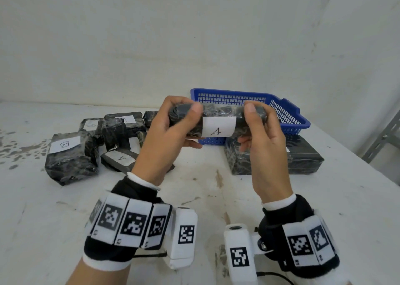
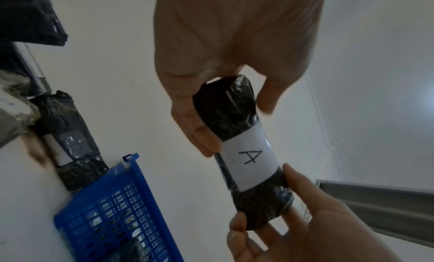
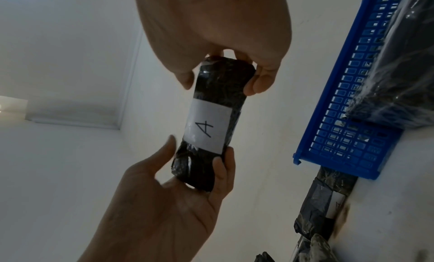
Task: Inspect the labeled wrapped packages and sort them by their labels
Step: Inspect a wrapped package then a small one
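Head view shows one blue basket on the white table, and the places below are told from it. One package is held in the air in front of the basket: a black roll wrapped in glossy clear film, with a white paper label round its middle that reads A. The left hand grips the roll's left end, thumb on top and fingers curled beneath; the right hand grips the right end the same way, so the label faces the person. Left of the basket lies a heap of wrapped black packages; six can be made out, though some overlap and the count is not sure. Nearest the table's left side sits a bulky one labelled B, and a flat one labelled A lies nearer the basket. One large black block rests just in front of the basket, touching its near wall. Two wrist bands with black-and-white markers are worn, one on each arm.
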